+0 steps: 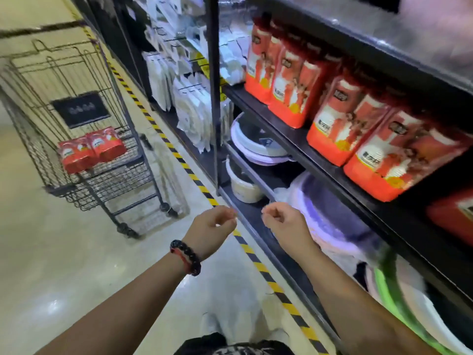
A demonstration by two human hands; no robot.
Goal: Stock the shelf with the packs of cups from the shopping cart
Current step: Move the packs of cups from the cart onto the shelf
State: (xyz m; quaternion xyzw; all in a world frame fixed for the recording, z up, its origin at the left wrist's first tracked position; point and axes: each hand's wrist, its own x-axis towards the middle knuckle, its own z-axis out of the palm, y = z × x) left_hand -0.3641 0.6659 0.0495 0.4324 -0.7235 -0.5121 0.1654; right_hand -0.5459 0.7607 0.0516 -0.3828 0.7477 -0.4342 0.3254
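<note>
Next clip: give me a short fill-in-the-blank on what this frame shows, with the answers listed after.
1. The number of red cup packs lying in the cart is ____.
2. The beaded bracelet is on the ____ wrist.
3. The left hand and right hand both hold ____.
4. The tape on the floor along the shelf is striped black and ____.

Missing words: two; left; nothing; yellow
</note>
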